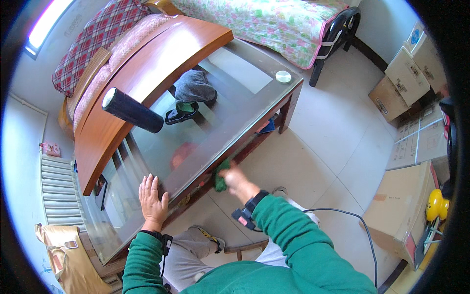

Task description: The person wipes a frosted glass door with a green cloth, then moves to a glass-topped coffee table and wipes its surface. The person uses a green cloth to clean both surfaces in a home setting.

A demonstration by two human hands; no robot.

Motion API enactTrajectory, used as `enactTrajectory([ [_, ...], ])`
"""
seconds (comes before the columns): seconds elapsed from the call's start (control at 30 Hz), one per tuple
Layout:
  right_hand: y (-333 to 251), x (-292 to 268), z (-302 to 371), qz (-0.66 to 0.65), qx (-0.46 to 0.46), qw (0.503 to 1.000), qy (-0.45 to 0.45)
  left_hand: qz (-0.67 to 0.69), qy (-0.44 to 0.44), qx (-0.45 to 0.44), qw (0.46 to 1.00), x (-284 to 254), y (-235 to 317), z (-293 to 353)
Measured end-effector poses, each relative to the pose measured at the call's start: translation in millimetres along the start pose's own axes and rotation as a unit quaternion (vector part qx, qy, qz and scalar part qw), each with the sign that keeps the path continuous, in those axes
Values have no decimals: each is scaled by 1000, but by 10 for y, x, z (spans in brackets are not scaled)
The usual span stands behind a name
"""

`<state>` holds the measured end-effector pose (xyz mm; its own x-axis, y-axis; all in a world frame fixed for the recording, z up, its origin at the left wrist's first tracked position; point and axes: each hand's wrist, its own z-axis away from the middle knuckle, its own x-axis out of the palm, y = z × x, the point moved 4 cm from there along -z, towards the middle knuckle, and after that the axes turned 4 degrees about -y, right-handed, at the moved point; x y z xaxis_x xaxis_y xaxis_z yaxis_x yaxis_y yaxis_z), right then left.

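The person's left hand (153, 205) lies open, fingers nearly straight and thumb apart, on the glass-topped coffee table (240, 115), gripping nothing. The right hand (238, 182), blurred, is curled around a green cloth (220, 180) at the table's front edge. A grey cloth (195, 87) lies farther back, near a dark cylinder (132, 110).

Bed (338, 36): near 1 o'clock, having a flowered cover (279, 27).
Cushion (100, 41): red plaid, at 10 o'clock.
Radiator (61, 191): white, before 9 o'clock.
Bag (71, 257): tan, at 8 o'clock.
Cardboard boxes (396, 208): several, from 2 to 4 o'clock.
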<state>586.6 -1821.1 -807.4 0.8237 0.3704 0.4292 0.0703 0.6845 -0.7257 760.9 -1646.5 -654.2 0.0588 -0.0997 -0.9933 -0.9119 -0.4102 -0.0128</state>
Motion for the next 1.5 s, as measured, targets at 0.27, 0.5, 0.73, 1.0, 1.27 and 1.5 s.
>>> enactTrajectory([
  [0.27,32,112,63,-10,27,999,18,-1,12,7,1000,24,-35,13],
  [0.5,-921,-1090,-260,-308,-120,921,205,-3,0,4,1000,-3,-21,12],
  [0.73,-1917,-806,372,299,-530,713,348,-1,10,13,1000,-4,-6,-3],
  [1.0,-887,999,938,562,-573,594,-56,-5,6,11,1000,7,-11,4],
  [1.27,-1332,646,505,561,-592,577,-48,0,12,8,1000,9,-16,7],
  [1.5,-2352,-440,-47,657,-488,491,297,8,16,6,1000,-13,-4,1],
])
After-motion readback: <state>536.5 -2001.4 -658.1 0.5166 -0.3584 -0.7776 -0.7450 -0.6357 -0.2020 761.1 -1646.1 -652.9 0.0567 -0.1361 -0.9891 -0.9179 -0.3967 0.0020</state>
